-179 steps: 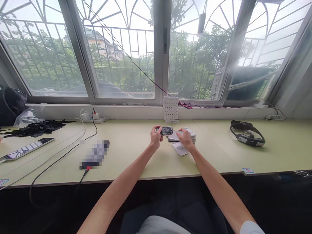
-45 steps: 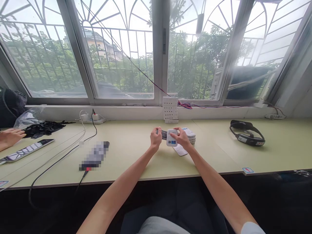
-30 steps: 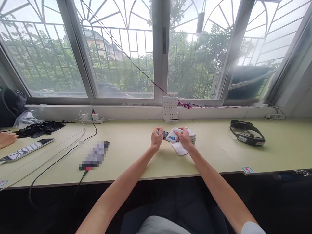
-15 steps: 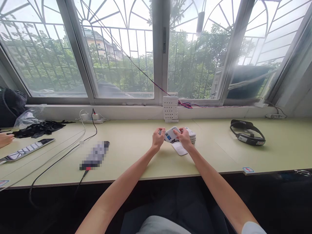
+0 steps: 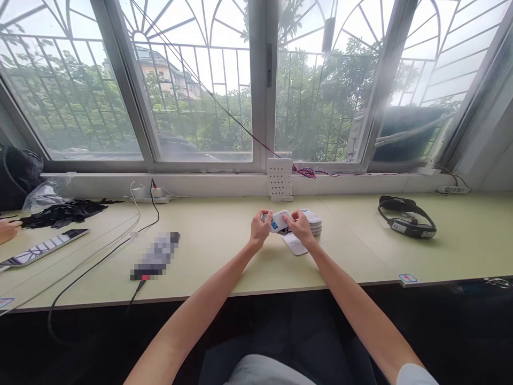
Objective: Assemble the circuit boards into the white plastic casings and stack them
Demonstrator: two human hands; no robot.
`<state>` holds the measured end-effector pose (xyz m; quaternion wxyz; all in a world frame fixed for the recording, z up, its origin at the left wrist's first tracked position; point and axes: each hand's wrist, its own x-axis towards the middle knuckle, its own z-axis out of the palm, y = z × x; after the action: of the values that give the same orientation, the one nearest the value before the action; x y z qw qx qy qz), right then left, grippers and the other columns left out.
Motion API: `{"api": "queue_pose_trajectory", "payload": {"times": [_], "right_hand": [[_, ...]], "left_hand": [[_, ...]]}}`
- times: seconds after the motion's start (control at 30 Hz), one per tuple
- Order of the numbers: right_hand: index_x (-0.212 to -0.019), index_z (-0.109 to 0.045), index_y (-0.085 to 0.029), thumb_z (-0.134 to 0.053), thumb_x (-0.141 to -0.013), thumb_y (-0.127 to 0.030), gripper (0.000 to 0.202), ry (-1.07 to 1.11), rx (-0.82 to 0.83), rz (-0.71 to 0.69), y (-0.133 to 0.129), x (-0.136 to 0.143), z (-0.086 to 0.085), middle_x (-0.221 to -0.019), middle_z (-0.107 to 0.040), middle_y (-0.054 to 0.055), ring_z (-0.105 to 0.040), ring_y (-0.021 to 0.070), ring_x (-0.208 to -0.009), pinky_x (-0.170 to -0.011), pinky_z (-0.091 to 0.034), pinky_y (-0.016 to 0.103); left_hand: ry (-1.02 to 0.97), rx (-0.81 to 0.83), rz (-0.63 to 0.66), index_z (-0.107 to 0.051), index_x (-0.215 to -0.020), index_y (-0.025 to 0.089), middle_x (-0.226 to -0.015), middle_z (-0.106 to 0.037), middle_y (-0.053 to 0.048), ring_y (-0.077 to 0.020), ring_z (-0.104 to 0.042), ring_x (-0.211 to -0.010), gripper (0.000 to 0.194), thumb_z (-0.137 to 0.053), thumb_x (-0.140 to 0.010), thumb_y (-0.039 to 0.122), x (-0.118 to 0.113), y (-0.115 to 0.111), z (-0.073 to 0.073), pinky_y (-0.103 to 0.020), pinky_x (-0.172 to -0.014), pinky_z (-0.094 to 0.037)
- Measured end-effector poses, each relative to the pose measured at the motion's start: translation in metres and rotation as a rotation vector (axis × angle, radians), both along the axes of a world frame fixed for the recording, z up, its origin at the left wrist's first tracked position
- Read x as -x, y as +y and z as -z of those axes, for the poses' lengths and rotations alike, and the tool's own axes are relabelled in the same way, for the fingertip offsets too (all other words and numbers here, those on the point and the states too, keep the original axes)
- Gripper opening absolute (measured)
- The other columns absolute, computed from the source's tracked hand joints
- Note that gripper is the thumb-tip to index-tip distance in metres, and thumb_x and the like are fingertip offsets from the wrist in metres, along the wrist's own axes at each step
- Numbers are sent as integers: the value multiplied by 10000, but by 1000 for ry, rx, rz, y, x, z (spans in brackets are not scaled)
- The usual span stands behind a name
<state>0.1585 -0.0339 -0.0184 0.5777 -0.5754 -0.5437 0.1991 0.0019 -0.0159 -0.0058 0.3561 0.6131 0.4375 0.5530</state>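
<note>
Both hands hold a small white, flat, round-cornered case (image 5: pixel 282 219) with a blue printed patch, just above the table. My left hand (image 5: pixel 260 226) pinches its left end. On the right side my right hand (image 5: pixel 301 227) grips it, thumb on the upper face. Under the case a dark part shows, mostly hidden. A similar white flat piece (image 5: pixel 295 246) with faint print lies on the table below my right hand. Right behind that hand stands a stack of white round-cornered cases (image 5: pixel 315 225), partly covered by the fingers.
A white perforated panel (image 5: pixel 280 181) leans at the window sill. On the table (image 5: pixel 224 267) lie a black headset (image 5: pixel 407 218), a blurred cabled device (image 5: pixel 156 256), a phone (image 5: pixel 48 246) and black strips (image 5: pixel 64 213). Another person's hand (image 5: pixel 8 230) shows at the left edge.
The white case has tilted a little in my hands, and my right thumb has shifted slightly left and down along it. My left hand stays nearly in place.
</note>
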Motion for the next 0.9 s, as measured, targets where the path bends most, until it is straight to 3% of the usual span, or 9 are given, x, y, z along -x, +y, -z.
{"api": "queue_pose_trajectory", "payload": {"times": [0.17, 0.33, 0.63, 0.9], "right_hand": [[-793, -448, -243, -661, -739, -605, 424, -7, 31, -24, -1, 1, -1, -710, -566, 2, -567, 186, -647, -552, -429, 294], [-790, -449, -239, -667, -744, -587, 414, -7, 40, -16, -1, 1, -2, -786, -587, 19, -573, 160, -587, -494, -438, 285], [-828, -396, -260, -711, -752, -571, 449, 196, 62, -189, -3, 3, -2, -667, -557, -33, -567, 155, -424, -418, -457, 307], [-828, -395, -264, -719, -736, -550, 442, 247, 58, -140, -9, 5, -8, -735, -550, -2, -604, 181, -544, -471, -525, 342]], "left_hand": [[-56, 70, 41, -591, -937, 202, -609, -529, 35, -80, -417, -412, 267, -565, -864, 458, 1, 2, 2, -198, -366, -312], [-108, 91, 56, -577, -941, 202, -677, -553, 16, -83, -467, -447, 237, -572, -860, 424, 0, 6, 4, -188, -352, -319], [-174, 130, 69, -554, -936, 191, -684, -545, 17, -83, -499, -465, 208, -580, -858, 382, -2, 4, 1, -174, -337, -325], [-159, 142, 141, -548, -997, 186, -671, -556, 21, -72, -471, -431, 257, -618, -858, 390, -2, 3, 1, -195, -364, -371]]}}
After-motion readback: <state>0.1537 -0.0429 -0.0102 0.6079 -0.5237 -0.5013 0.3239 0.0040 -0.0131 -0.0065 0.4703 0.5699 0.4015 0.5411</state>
